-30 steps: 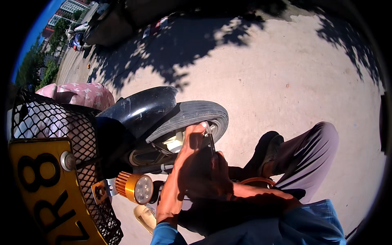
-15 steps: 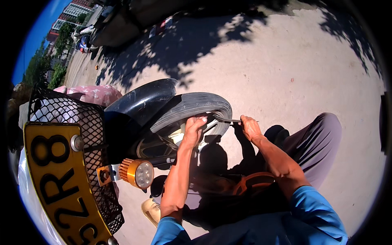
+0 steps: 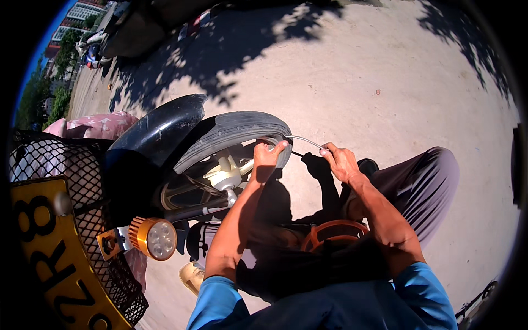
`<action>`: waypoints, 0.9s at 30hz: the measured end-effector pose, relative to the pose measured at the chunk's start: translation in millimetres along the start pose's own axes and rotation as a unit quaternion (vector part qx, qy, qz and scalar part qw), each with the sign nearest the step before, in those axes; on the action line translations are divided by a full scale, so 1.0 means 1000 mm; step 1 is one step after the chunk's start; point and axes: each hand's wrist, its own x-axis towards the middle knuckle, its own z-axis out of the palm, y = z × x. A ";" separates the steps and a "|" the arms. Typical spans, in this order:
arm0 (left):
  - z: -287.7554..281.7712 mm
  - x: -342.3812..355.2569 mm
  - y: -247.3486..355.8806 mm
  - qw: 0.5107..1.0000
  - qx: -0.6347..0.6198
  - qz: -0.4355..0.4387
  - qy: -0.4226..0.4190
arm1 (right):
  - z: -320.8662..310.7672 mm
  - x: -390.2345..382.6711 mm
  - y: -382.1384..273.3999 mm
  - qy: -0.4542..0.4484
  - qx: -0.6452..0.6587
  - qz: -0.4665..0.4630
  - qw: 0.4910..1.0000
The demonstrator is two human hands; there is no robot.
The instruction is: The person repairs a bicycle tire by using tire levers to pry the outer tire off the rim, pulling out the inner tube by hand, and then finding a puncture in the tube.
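Observation:
My left hand [image 3: 268,158] is closed over the near edge of a black ribbed tyre [image 3: 231,127], thumb up against the sidewall and fingers partly hidden inside the rim. The tyre belongs to a wheel with pale spokes and a light hub [image 3: 224,179]. In my right hand [image 3: 343,164] is one end of a thin, curved metal tyre lever [image 3: 303,141]. Its other end meets the tyre edge just beyond my left thumb; whether the tip is under the bead I cannot tell. A black mudguard [image 3: 159,124] stands above the tyre at the left.
A black mesh basket [image 3: 85,206] with a yellow plate [image 3: 41,212] and a gold-rimmed lamp [image 3: 159,239] crowds the left side. An orange-red ring-shaped object [image 3: 335,230] lies between my legs. My bent knee [image 3: 434,165] is at the right, over pale concrete ground [image 3: 374,71].
The lever has swung from lying nearly level to slanting down toward my right hand, its curve now showing. My left thumb has shifted along the tyre edge. The whole view has turned slightly.

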 end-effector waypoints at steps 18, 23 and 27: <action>0.041 0.012 -0.041 0.986 0.062 -0.036 0.149 | -0.054 0.079 -0.035 -0.026 -0.264 -0.211 0.941; 0.050 0.019 -0.046 0.975 0.049 -0.049 0.210 | -0.056 0.102 -0.044 -0.039 -0.289 -0.221 0.931; 0.052 0.022 -0.032 0.968 0.043 -0.014 0.246 | -0.042 0.067 -0.060 -0.001 -0.269 -0.167 0.949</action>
